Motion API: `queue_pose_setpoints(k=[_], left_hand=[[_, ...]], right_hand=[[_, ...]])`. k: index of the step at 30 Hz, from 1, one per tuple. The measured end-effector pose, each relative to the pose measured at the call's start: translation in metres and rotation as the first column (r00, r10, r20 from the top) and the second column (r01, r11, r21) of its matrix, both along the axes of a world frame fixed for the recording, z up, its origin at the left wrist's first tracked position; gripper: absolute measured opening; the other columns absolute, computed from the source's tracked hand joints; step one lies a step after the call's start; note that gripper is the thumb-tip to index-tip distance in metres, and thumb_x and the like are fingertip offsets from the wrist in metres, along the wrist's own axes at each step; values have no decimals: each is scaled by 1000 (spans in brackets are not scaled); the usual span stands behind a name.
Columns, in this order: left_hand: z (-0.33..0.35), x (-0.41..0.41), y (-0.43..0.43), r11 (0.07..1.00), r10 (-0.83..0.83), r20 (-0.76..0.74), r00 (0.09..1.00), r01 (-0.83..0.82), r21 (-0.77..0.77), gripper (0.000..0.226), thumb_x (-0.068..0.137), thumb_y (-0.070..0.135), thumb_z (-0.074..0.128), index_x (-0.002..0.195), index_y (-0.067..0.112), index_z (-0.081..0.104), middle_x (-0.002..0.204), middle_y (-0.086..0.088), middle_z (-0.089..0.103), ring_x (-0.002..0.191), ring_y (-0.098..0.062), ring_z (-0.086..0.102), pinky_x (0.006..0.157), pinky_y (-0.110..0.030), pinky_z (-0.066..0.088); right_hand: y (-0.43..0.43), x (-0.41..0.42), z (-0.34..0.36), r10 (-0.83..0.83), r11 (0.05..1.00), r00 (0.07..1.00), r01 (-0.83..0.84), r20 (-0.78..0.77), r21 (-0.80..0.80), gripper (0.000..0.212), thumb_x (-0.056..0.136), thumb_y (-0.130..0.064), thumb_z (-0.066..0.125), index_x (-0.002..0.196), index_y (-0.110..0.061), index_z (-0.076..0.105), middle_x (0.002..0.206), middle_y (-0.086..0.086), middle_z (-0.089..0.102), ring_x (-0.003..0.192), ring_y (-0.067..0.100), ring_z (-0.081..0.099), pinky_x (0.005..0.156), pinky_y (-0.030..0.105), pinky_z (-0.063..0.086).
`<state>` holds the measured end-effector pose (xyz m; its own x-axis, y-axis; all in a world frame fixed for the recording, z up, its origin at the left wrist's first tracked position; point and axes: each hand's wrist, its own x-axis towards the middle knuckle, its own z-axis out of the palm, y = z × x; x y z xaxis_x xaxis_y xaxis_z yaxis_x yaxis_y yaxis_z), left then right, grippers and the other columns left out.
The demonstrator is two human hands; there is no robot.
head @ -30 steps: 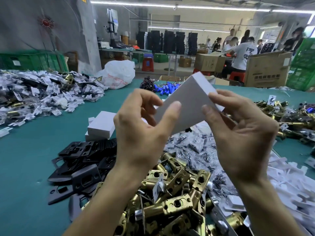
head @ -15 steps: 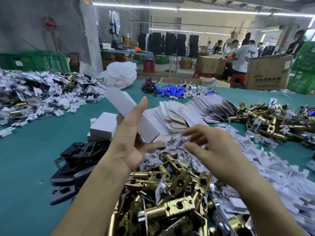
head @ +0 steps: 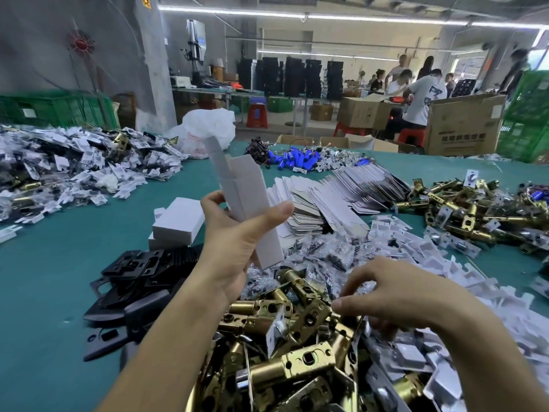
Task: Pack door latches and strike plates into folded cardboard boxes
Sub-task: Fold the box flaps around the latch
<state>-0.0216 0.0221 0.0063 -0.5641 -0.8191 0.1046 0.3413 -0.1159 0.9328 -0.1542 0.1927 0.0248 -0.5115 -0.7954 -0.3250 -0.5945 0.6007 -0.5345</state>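
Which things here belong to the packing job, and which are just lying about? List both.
Job:
white box, held up
brass latches
black strike plates
flat box blanks
folded boxes

Lying about:
blue cylinders
white plastic bag
red stool
green crates

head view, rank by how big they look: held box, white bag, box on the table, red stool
1. held box, helped by nearness to the camera
2. white bag
3. box on the table, close to the bag
4. red stool
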Motion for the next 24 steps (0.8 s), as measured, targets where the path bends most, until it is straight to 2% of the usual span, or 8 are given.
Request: queue_pose_setpoints(k=[3, 7, 9, 11, 14, 18, 21, 24], left_hand=[[-2, -1, -2, 995, 69, 11, 998, -68, -79, 104, 28, 43, 100, 113, 35, 40, 98, 10, 64, 78, -1, 67, 68, -32, 52], [-3, -4, -1, 986, 84, 36, 996, -78, -147, 91, 39, 55, 95, 115, 35, 48, 96, 14, 67, 76, 4, 67, 66, -31, 52], [-4, -5, 0, 989, 57, 44, 997, -50, -139, 89, 47, 58, 94, 119, 33, 48, 99, 12, 66, 73, 6, 65, 66, -29, 53], [-6, -6, 0, 988, 19, 59, 998, -9, -154, 85, 48, 59, 87, 118, 35, 47, 90, 19, 66, 72, 7, 64, 61, -20, 52], [-10, -6, -1, 979, -3, 66, 998, 16, -202, 78, 49, 45, 89, 114, 36, 47, 82, 26, 66, 73, 8, 64, 56, -11, 50], [-12, -5, -3, 975, 17, 35, 999, -8, -221, 79, 47, 31, 93, 114, 27, 51, 90, 15, 68, 76, 2, 67, 59, -13, 52], [-13, -5, -3, 969, -10, 35, 999, 18, -245, 80, 45, 29, 95, 113, 26, 53, 91, 13, 70, 79, -1, 68, 62, -16, 54], [-14, -4, -1, 944, -112, 93, 989, 135, -300, 79, 47, 28, 95, 114, 29, 53, 90, 18, 68, 80, 0, 67, 66, -20, 55]], right_hand=[[-1, 1, -1, -31, 999, 996, 33, 83, -26, 22, 82, -36, 78, 91, -18, 68, 57, -4, 71, 47, 13, 66, 41, 18, 43], [-3, 1, -1, -70, 992, 988, 83, 139, -95, 18, 82, -29, 78, 90, -17, 68, 60, -1, 72, 47, 10, 64, 42, 18, 43], [-2, 0, 1, -70, 982, 987, 94, 148, -163, 14, 83, -28, 77, 88, -19, 69, 61, -1, 72, 48, 9, 64, 49, 24, 49], [-1, 0, 3, -30, 976, 992, 55, 123, -211, 10, 83, -29, 76, 86, -22, 71, 63, -1, 72, 52, 9, 64, 60, 36, 55], [3, 4, 12, 67, 961, 996, -47, 63, -273, 5, 84, -31, 75, 83, -28, 71, 72, 0, 74, 60, 10, 66, 72, 47, 57], [12, 10, 30, 214, 902, 976, -215, -45, -374, 6, 81, -34, 74, 84, -37, 70, 79, -6, 72, 67, 4, 65, 63, 23, 51], [14, 6, 31, 51, 802, 999, -53, -21, -595, 2, 79, -30, 72, 80, -29, 71, 72, -3, 71, 57, 2, 60, 54, 17, 47], [12, -3, 25, -270, 595, 960, 112, -67, -796, 8, 86, -21, 71, 82, -28, 70, 71, -2, 69, 59, 6, 63, 50, 22, 53]])
